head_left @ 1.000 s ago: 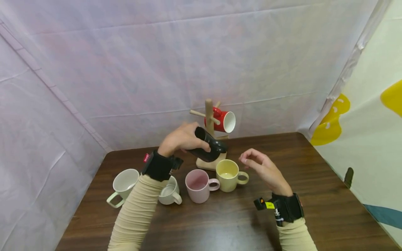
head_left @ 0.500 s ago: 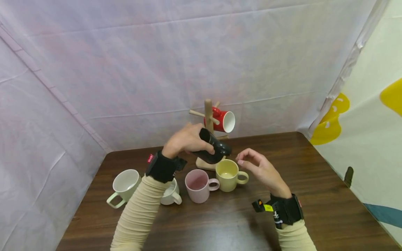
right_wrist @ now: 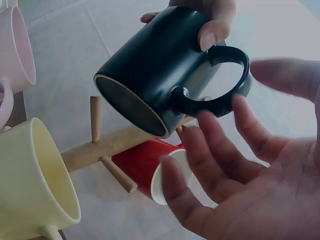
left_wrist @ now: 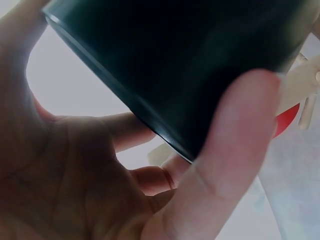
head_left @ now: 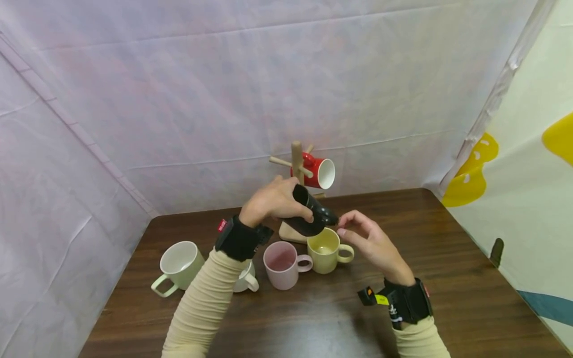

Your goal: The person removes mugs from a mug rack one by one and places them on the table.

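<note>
My left hand point(head_left: 273, 201) grips the body of a black mug point(head_left: 308, 227) and holds it tilted above the table. In the right wrist view the mug's base faces down and left, and its handle point(right_wrist: 242, 80) points toward my right hand point(right_wrist: 270, 155). The right thumb and index finger lie at the handle, spread and bent only a little; whether they press on it I cannot tell. Behind the mug stands a wooden mug rack point(head_left: 296, 154) with a red mug point(head_left: 315, 174) hanging on one peg. A yellow mug point(head_left: 324, 261) stands just below the black one.
On the dark wooden table point(head_left: 313, 323), a pink mug point(head_left: 281, 277) stands left of the yellow one. A whitish mug point(head_left: 243, 284) is partly hidden by my left sleeve. A pale green mug point(head_left: 181, 271) stands farthest left. A pale cloth wall point(head_left: 201, 99) rises behind the table.
My left hand has carried the black mug to the right, bringing its handle up to the right fingertips. The right hand has shifted slightly left.
</note>
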The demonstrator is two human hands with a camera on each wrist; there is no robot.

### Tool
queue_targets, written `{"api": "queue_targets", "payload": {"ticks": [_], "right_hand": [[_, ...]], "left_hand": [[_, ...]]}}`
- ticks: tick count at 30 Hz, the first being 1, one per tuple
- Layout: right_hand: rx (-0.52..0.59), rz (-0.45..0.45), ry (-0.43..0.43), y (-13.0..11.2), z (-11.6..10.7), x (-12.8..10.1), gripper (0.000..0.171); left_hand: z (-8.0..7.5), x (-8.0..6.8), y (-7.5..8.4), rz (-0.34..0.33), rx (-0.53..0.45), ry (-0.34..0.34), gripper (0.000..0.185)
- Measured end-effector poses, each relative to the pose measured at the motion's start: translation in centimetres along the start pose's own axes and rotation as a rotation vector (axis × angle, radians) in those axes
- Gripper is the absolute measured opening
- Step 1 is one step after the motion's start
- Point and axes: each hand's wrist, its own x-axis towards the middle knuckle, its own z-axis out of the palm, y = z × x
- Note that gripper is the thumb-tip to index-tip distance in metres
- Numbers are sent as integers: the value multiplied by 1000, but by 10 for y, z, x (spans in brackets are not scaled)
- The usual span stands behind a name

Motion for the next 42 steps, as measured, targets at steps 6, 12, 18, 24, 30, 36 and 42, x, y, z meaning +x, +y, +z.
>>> {"api": "queue_targets", "payload": {"ticks": [6, 12, 18, 24, 30, 36, 42], "right_hand": [[27, -36, 57, -2, 1, 0, 22], [49, -37, 47, -3, 1, -1, 24], [72, -26, 34, -4, 2, 0, 25], [40, -10, 37, -4, 1, 0, 25], [44, -22, 33, -4, 3, 0, 26], [75, -43, -11, -6, 11, 2, 26], [97, -54, -3, -7, 18, 2, 24]], "left_hand": [[3, 2, 2, 15, 16, -11, 49], [5, 2, 3, 3, 16, -35, 54], [7, 2, 7, 1, 6, -47, 56], [9, 3, 9, -1, 5, -43, 56], [10, 2, 12, -17, -23, -58, 58], [11, 3, 15, -15, 12, -70, 63], [15, 3, 18, -4, 62, -60, 70]]}}
